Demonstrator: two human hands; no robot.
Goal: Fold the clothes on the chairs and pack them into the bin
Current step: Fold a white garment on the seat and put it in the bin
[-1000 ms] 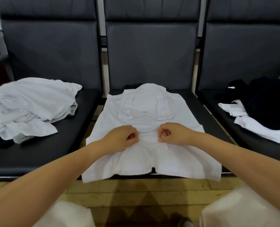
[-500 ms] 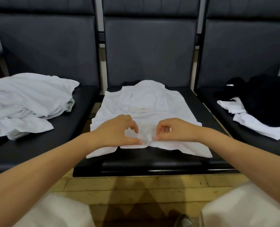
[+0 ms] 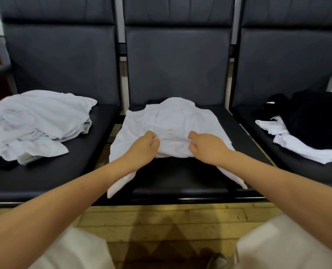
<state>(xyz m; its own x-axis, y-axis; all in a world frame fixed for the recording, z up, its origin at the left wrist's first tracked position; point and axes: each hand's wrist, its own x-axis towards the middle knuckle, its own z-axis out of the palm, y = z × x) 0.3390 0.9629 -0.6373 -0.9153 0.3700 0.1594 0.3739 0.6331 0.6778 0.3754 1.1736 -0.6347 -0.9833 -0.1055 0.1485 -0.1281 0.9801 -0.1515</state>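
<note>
Here, three dark padded chairs stand side by side, and each seat acts as a holder for clothes. The middle chair (image 3: pixel 177 61) carries the white shirt (image 3: pixel 173 121), spread flat with its collar at the far end. The left hand (image 3: pixel 142 150) and the right hand (image 3: pixel 208 148) both rest on it, close together, and the curled fingers (image 3: pixel 154 141) of each pinch a bunched fold of the shirt's near hem (the cloth humps up between the two hands). Two loose corners of the shirt trail toward the seat's front edge, one under each forearm.

Well out to the left of the left hand, the left chair (image 3: pixel 60 61) holds a crumpled pile of white clothes (image 3: pixel 33 123). Well out to the right of the right hand, the right chair (image 3: pixel 289 61) holds a black garment (image 3: pixel 316 119) lying partly on top of a white garment (image 3: pixel 289 142). A wooden floor (image 3: pixel 161 216) shows below the seats.

Compared with a second ago, the shirt's lower part no longer hangs over the seat's front edge: the hands have drawn the hem up and away from the body, toward the collar, and bare dark seat now shows in front of them. The two side piles lie as they did.
</note>
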